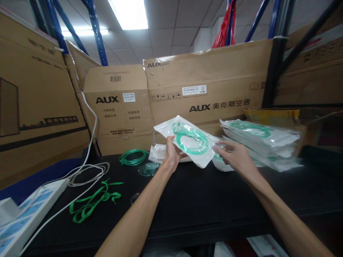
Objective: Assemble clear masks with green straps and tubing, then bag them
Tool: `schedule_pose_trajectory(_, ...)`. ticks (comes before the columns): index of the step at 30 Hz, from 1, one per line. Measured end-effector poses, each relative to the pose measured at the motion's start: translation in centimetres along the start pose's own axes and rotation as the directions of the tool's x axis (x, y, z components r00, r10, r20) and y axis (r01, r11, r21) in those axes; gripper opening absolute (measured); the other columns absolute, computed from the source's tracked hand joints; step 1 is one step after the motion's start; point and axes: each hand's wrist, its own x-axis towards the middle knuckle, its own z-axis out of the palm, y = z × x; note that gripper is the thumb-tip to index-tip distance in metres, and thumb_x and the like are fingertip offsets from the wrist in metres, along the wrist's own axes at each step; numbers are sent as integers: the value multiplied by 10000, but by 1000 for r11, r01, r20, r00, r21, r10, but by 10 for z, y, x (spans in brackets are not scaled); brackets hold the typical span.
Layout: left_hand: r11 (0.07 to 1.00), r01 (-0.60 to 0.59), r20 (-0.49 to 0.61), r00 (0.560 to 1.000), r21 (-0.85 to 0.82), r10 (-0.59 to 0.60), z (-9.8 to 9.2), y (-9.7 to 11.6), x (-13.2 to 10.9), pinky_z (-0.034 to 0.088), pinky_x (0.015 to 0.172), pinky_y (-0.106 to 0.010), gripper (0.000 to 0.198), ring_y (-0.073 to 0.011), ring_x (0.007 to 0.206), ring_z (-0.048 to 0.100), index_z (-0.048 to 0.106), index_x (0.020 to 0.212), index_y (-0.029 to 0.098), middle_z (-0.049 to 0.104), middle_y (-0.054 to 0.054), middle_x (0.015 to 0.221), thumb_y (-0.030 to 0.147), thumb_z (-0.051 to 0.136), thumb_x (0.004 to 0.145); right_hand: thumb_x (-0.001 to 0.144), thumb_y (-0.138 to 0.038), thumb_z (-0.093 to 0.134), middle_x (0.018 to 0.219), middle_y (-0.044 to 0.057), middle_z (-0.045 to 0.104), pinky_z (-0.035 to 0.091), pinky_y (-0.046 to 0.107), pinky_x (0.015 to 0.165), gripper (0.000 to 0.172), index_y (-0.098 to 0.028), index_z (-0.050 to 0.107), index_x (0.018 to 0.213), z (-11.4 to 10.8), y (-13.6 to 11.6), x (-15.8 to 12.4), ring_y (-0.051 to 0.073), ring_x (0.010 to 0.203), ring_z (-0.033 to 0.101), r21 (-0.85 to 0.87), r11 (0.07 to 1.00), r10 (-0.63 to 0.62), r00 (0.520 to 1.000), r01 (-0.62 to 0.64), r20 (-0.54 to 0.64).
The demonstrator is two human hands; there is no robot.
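Note:
A clear-fronted white pouch (191, 141) with a coil of green tubing inside is held up and tilted above the black table. My left hand (173, 153) grips its left edge, thumb on the front. On the right edge, the fingers of my right hand (233, 153) are closed, slightly blurred. Behind that hand lies a stack of similar pouches (259, 137), green tubing showing through the top one. More white pouches (158, 152) lie behind my left hand, partly hidden.
Left of my hands are loose coiled green tubing (133, 157), a clear greenish mask-like piece (148, 169) and a tangled green strap (93, 203). A white power strip (32, 214) and white cable (92, 125) occupy the far left. Cardboard boxes (171, 110) wall the back.

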Motion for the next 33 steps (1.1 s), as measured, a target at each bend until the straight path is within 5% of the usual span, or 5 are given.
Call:
schedule_pose_trajectory(7, 999, -5, 59, 998, 41, 3, 2, -3, -3, 563, 708, -310, 476, -260, 928, 697, 653, 1142, 193, 752, -85, 1049, 531, 381, 946, 847, -618, 621, 310, 10, 457, 242, 231, 335, 577, -178, 594, 476, 2, -4, -6, 92, 268, 342, 128, 969, 181, 963, -209, 201)
schedule_pose_trajectory(12, 997, -36, 111, 993, 65, 29, 2, -7, -4, 583, 770, -343, 566, -288, 1048, 688, 638, 1253, 208, 739, -112, 1175, 639, 394, 980, 816, -656, 663, 500, 26, 598, 190, 185, 296, 513, -175, 628, 640, 6, 1, -5, 67, 312, 350, 304, 892, 214, 905, -335, 368)
schedule_pose_trajectory(16, 991, -54, 137, 990, 119, 37, 3, -9, -4, 599, 807, -356, 580, -308, 1115, 678, 684, 1219, 204, 724, -141, 1242, 681, 498, 947, 747, -441, 800, 493, -53, 480, 246, 160, 316, 314, -172, 640, 724, 9, 6, -2, 69, 387, 374, 438, 832, 203, 922, -340, 330)
schedule_pose_trajectory(20, 984, -46, 122, 992, 174, 25, 5, -12, -4, 611, 859, -397, 502, -321, 1137, 678, 724, 1119, 139, 718, -178, 1253, 570, 497, 999, 695, -274, 841, 680, 3, 625, 345, 177, 330, 233, -169, 665, 806, 10, 6, 0, 74, 446, 431, 551, 768, 193, 939, -326, 285)
schedule_pose_trajectory(33, 993, -27, -93, 995, 118, 38, -1, -15, 3, 592, 911, -410, 434, -250, 1001, 729, 700, 1134, 113, 754, -157, 1123, 436, 418, 1069, 747, -193, 769, 645, -52, 508, 270, 95, 268, 118, -163, 656, 768, 1, 4, 6, 29, 413, 316, 760, 501, 182, 909, -413, 374)
